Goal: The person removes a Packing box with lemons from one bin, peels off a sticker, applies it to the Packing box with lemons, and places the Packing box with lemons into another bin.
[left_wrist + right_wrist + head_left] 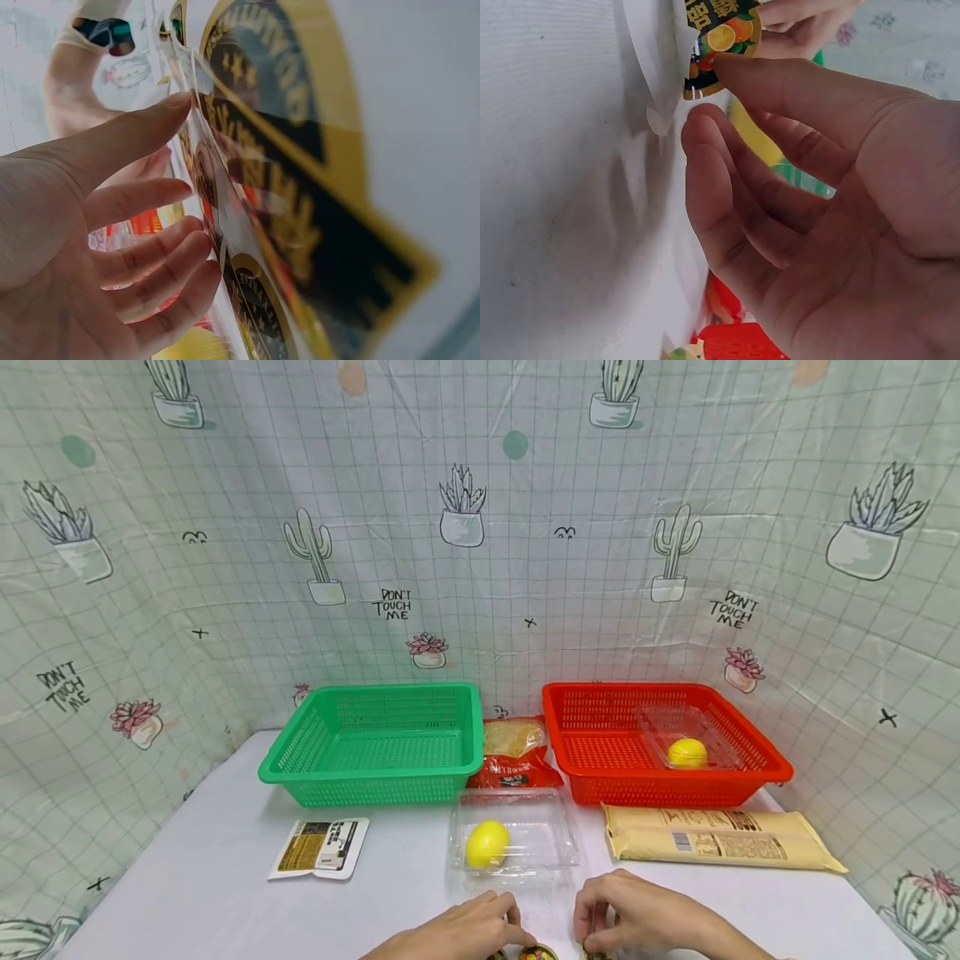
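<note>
At the bottom of the head view, both hands work over round, colourful stickers. My left hand touches them with the thumb and fingertips. In the left wrist view its fairly straight fingers lie along a glossy sticker sheet with black and gold labels. My right hand has its fingers curled and pinches a sticker printed with fruit. Its thumb presses on the printed face, and white backing hangs beside the sticker. Beyond the hands, a clear plastic box holds a yellow lemon.
A green basket stands back left. The red basket back right contains another clear box and lemon. Between them is a red bag. A small flat packet lies left, a long beige packet right.
</note>
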### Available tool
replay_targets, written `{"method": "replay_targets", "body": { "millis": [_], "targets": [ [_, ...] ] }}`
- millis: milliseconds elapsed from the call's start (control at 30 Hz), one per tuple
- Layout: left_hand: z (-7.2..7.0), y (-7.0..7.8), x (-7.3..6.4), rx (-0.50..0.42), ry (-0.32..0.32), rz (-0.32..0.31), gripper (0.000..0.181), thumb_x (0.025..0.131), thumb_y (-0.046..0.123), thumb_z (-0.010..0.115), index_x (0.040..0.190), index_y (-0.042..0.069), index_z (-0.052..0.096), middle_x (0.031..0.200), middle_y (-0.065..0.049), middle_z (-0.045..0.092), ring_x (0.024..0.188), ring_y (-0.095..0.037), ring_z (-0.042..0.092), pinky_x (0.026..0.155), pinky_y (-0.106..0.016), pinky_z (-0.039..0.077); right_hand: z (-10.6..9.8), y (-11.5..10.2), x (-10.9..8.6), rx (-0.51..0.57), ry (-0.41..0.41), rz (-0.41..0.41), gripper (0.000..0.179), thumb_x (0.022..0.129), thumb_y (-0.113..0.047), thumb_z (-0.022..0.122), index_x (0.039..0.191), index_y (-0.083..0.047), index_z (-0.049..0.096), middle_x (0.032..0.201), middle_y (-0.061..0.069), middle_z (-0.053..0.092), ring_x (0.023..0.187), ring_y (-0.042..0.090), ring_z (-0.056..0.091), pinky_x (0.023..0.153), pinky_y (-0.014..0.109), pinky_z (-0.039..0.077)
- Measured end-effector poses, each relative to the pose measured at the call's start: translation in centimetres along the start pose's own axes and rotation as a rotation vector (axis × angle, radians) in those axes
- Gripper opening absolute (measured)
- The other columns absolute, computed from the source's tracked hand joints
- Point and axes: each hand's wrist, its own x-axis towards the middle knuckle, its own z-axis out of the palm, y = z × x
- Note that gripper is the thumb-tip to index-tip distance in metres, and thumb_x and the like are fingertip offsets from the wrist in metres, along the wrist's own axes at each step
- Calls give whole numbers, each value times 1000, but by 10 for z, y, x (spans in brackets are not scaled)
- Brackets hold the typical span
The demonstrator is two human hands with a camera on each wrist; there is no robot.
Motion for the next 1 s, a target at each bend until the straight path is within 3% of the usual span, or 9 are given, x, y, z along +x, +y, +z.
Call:
{"method": "replay_targets", "body": {
  "millis": [167,367,600,733,800,1000],
  "targets": [
    [1,-1,0,17,13,15,34,89,28,72,122,23,70,98,11,56,81,6,39,68,-5,33,-5,-2,-2,45,-15,-6,7,85,-17,73,83,-21,68,73,-16,65,68,-12,53,58,14,49],
    [2,-2,0,59,41,45,34,88,26,72,121,22,71,99,11,58,81,6,39,68,-4,31,-18,-2,-5,177,-22,-3,6,90,-21,71,87,-17,68,79,-7,69,74,-9,57,63,18,52],
    [0,-1,1,-55,1,-30,32,88,29,73,119,23,71,95,13,59,80,7,42,68,-6,38,-28,-4,-1,165,51,-44,7,94,-22,66,93,-16,69,81,-2,70,75,-8,57,63,20,54],
    [-5,-1,1,-100,30,-59,33,86,31,76,118,22,72,93,12,60,79,8,46,67,-8,43,-31,-7,4,162,98,-33,8,94,-24,67,94,-17,70,82,-1,71,71,-7,56,60,21,54],
    [-8,-1,0,-114,84,-64,31,88,34,74,116,21,72,93,12,61,79,8,50,67,-7,44,-33,-9,7,180,116,-16,9,93,-24,67,94,-16,70,83,0,72,69,-6,58,58,21,55],
    [-22,-1,0,-103,404,-53,24,93,39,67,102,18,74,87,10,68,77,7,59,65,-2,40,-37,-15,21,185,187,16,9,93,-21,67,95,-12,70,81,3,71,65,0,60,54,24,55]
  ]
}}
